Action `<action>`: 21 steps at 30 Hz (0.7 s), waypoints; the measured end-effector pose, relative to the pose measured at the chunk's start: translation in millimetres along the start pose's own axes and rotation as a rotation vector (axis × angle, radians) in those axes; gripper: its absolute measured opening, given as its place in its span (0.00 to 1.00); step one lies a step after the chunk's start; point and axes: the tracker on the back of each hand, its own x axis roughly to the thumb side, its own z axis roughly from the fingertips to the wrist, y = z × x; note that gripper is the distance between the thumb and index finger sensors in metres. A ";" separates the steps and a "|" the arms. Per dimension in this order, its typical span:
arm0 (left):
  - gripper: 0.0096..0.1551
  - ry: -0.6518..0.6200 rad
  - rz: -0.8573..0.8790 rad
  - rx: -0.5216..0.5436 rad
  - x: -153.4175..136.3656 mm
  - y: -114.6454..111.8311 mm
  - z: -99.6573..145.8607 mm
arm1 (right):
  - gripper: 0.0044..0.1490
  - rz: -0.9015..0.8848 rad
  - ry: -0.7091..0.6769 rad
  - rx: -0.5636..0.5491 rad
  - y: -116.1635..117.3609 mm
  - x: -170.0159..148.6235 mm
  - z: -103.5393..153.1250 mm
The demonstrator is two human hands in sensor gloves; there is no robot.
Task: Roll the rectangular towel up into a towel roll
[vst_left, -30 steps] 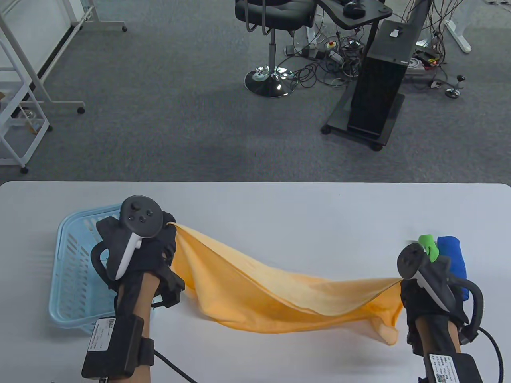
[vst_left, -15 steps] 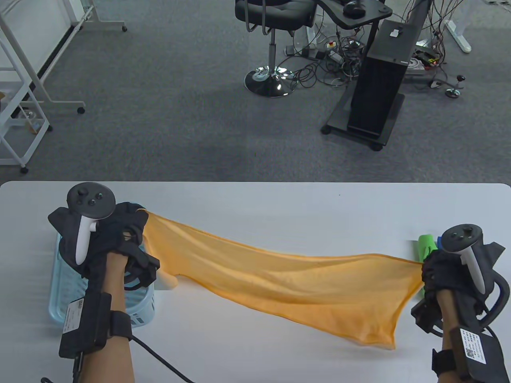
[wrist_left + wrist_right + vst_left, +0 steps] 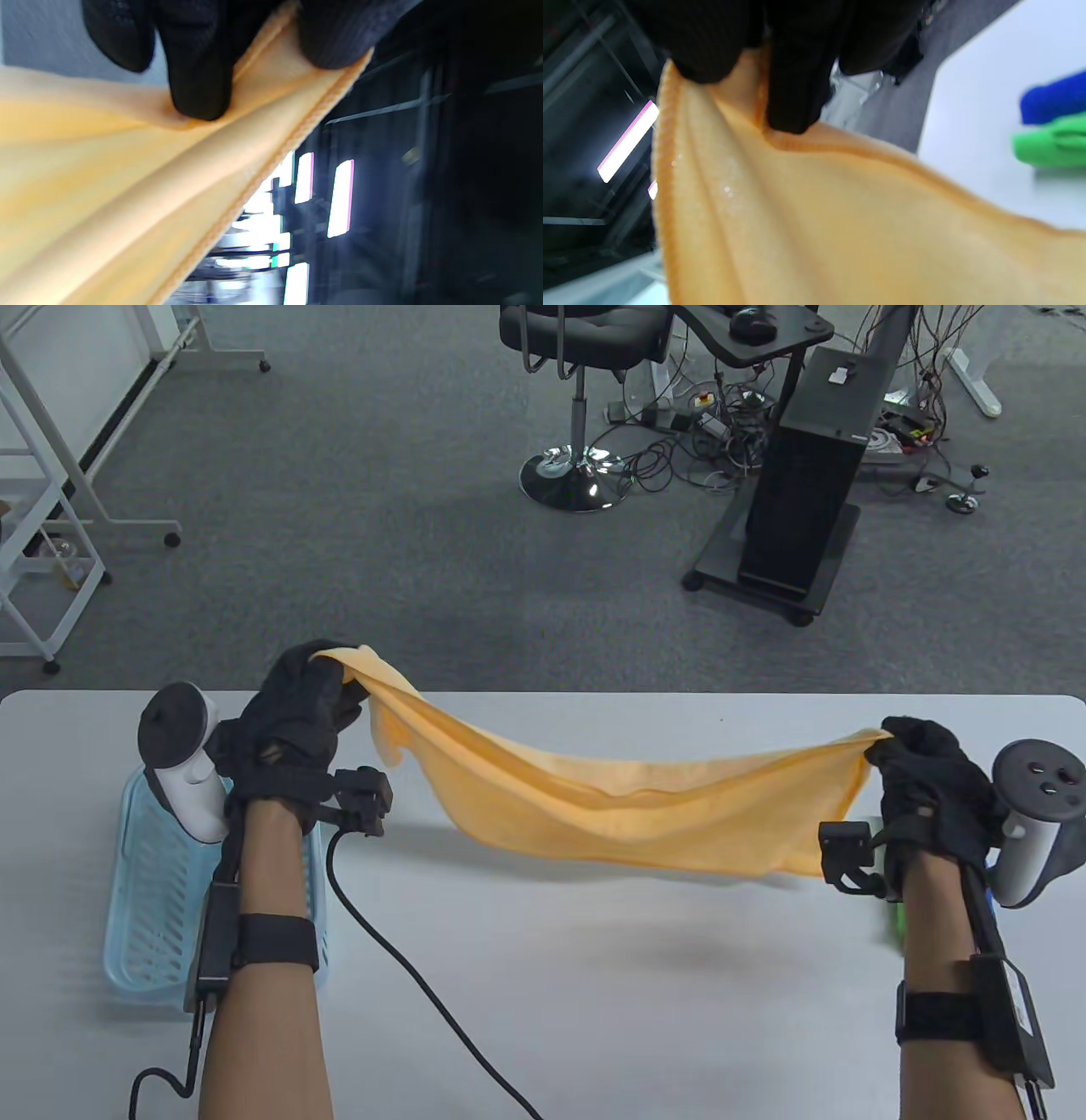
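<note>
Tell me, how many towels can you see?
3. The orange towel hangs between the left hand and right hand. A blue towel and green towel lie side by side on the table.

Looks like an office or research lab. Grey carpet floor (image 3: 339,517) beyond a white rounded-corner table (image 3: 594,984). Black swivel chair on a chrome base (image 3: 577,432), black rolling equipment stand (image 3: 797,500), tangle of loose cables (image 3: 721,449) on the carpet, white metal frame racks on castors (image 3: 51,517) at the left.
</note>
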 end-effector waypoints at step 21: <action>0.22 0.165 -1.305 -0.119 -74.3 26.4 98.5 | 0.28 0.455 0.187 0.182 -32.0 -161.9 32.2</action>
